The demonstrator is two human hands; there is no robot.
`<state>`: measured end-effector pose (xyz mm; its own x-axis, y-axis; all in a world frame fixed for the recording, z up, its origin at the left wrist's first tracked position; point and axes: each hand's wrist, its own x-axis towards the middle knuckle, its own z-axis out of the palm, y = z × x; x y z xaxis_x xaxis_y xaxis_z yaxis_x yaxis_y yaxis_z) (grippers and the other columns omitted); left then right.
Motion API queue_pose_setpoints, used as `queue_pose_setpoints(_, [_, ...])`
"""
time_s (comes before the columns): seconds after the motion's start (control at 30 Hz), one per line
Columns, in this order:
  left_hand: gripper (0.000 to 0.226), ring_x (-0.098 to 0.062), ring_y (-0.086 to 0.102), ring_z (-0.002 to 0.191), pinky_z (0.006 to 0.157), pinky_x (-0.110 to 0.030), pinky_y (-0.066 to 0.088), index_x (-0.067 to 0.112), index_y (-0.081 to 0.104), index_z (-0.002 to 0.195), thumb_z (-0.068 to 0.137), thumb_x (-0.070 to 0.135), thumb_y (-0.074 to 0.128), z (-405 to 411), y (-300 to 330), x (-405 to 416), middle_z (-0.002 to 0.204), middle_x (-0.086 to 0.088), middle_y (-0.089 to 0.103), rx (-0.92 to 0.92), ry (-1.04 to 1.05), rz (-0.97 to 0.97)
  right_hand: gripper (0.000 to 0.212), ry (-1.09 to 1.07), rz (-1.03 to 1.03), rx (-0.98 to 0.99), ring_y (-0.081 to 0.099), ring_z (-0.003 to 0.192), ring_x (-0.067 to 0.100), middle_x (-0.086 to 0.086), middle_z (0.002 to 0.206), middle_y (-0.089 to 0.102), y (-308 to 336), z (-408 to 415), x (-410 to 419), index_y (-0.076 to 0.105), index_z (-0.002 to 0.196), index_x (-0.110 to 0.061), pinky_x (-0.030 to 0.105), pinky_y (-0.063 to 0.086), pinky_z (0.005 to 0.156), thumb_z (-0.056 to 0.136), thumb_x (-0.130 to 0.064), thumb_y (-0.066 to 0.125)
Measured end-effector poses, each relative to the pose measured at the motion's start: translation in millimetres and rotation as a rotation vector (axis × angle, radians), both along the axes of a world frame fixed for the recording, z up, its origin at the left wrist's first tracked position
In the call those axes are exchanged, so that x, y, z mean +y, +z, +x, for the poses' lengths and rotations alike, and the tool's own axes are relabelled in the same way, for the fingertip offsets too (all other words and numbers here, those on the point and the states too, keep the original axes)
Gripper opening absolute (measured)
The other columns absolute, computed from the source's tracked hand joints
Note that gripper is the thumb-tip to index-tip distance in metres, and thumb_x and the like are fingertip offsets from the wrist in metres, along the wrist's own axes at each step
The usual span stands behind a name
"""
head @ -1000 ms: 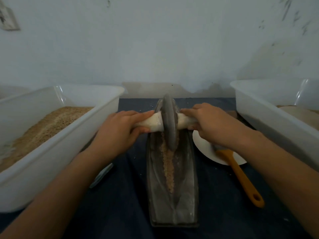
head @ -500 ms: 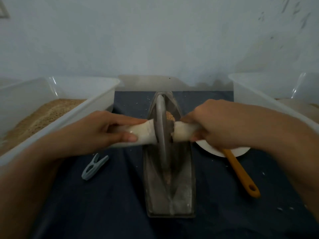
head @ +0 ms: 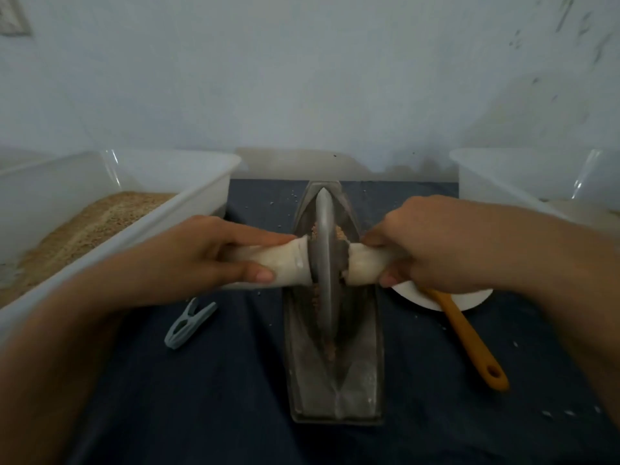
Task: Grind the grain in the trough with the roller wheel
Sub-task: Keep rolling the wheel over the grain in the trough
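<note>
Since a second ago the roller wheel [head: 324,263] has rolled from the far part of the trough [head: 359,374] toward the person, and both hands have drawn back with it; the peg on the cloth, half hidden by the left forearm then, now lies in plain sight; over the last half second little has shifted.

The wheel stands upright on its edge in the groove of the trough, about the middle of its length; a pale axle handle [head: 285,266] runs through the hub and sticks out to both sides; the left hand [head: 201,260] grips the left stub, fingers over the top and thumb beneath; the right hand [head: 432,246] is wrapped round the right stub, close beside the wheel; the wheel sits between the two hands, touching neither.

Brown grain [head: 330,350] lies along the groove in front of and behind the wheel.

A white tub [head: 188,203] with grain stands at the left; a second white tub [head: 496,169] at the right; a grey clothes peg [head: 189,323] lies on the dark cloth [head: 208,397]; an orange spatula [head: 469,340] rests with its head on a white plate [head: 469,298] under the right wrist.
</note>
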<state>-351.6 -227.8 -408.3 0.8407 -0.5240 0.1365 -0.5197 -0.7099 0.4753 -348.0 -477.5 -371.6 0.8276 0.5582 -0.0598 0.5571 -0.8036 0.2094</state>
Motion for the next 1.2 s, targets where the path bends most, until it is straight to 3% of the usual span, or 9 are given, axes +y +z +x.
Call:
queue_pose_setpoints(0.1, [0.048,0.005,0.060,0.103,0.090,-0.011,0.045,0.069,0.046,0.113,0.067,0.068,0.056,-8.0,6.8,8.8,0.110,0.031,0.063,0.069,-0.090,-0.007,0.020,0.049,0.004,0.044,0.052,0.071,0.006,-0.011,0.081,0.056,9.0,-20.5,-0.8,0.058,0.100,-0.027,0.017,0.037,0.056,0.086,-0.041,0.059])
queue_pose_setpoints(0.3, [0.043,0.004,0.061,0.085,0.077,-0.012,0.042,0.049,0.051,0.123,0.082,0.044,0.061,11.7,-15.1,-10.2,0.100,-0.001,0.071,-0.289,0.169,0.007,0.039,-0.057,0.110,-0.114,0.056,0.099,0.021,0.004,0.107,0.060,-17.6,25.7,3.6,0.052,0.128,-0.024,0.028,0.042,0.072,0.089,-0.029,0.058])
queue_pose_setpoints(0.47, [0.048,-0.028,0.059,0.096,0.084,-0.037,0.043,0.024,0.047,0.135,0.089,0.022,0.060,31.1,-30.3,-29.8,0.111,-0.008,0.066,-0.612,0.272,0.119,0.059,-0.096,0.297,-0.216,0.042,0.115,0.022,0.005,0.126,0.050,-45.2,56.9,-6.4,0.030,0.144,-0.024,0.031,0.035,0.087,0.091,-0.023,0.056])
queue_pose_setpoints(0.6, [0.049,-0.023,0.060,0.094,0.075,-0.025,0.036,0.031,0.048,0.132,0.086,0.025,0.063,25.5,-23.8,-25.1,0.105,-0.004,0.066,-0.517,0.218,0.077,0.050,-0.073,0.245,-0.175,0.047,0.110,0.021,0.003,0.118,0.055,-37.1,47.3,-7.1,0.044,0.135,-0.025,0.033,0.038,0.084,0.088,-0.028,0.059])
queue_pose_setpoints(0.73, [0.046,-0.007,0.062,0.104,0.094,-0.029,0.046,0.056,0.048,0.123,0.079,0.051,0.062,11.7,-6.6,-2.9,0.112,0.013,0.068,-0.082,0.068,-0.019,0.037,-0.021,0.048,-0.062,0.055,0.089,0.016,-0.002,0.097,0.060,-10.1,16.4,0.7,0.055,0.121,-0.024,0.025,0.039,0.064,0.087,-0.038,0.060])
queue_pose_setpoints(0.87, [0.042,0.009,0.056,0.108,0.087,-0.002,0.039,0.062,0.052,0.116,0.076,0.058,0.065,-1.3,4.9,11.8,0.116,0.031,0.060,0.204,-0.158,-0.100,0.031,0.057,0.046,0.099,0.052,0.072,0.003,-0.012,0.083,0.058,12.4,-19.3,-3.4,0.057,0.112,-0.032,0.016,0.038,0.059,0.085,-0.047,0.056])
queue_pose_setpoints(1.0, [0.038,0.008,0.059,0.101,0.091,-0.014,0.044,0.066,0.049,0.113,0.078,0.059,0.062,3.5,-1.6,6.0,0.107,0.025,0.066,0.092,-0.037,-0.051,0.032,0.022,0.116,0.055,0.059,0.091,0.014,-0.002,0.104,0.064,-0.1,-1.7,-2.2,0.057,0.121,-0.027,0.030,0.049,0.077,0.090,-0.036,0.055])
queue_pose_setpoints(1.1, [0.038,0.016,0.055,0.072,0.069,-0.004,0.038,0.050,0.051,0.122,0.086,0.039,0.056,18.2,-15.1,-9.3,0.074,0.008,0.064,-0.181,0.190,-0.035,0.043,-0.060,0.184,-0.053,0.052,0.109,0.022,0.004,0.121,0.056,-19.7,30.7,0.8,0.044,0.135,-0.028,0.034,0.044,0.088,0.093,-0.025,0.053])
queue_pose_setpoints(1.2, [0.042,-0.008,0.059,0.088,0.074,-0.019,0.036,0.034,0.049,0.131,0.091,0.027,0.056,28.3,-23.4,-21.2,0.102,-0.001,0.067,-0.331,0.322,-0.016,0.055,-0.050,0.270,-0.164,0.042,0.114,0.021,0.004,0.126,0.049,-35.9,50.8,-2.9,0.028,0.144,-0.027,0.032,0.035,0.087,0.094,-0.022,0.050])
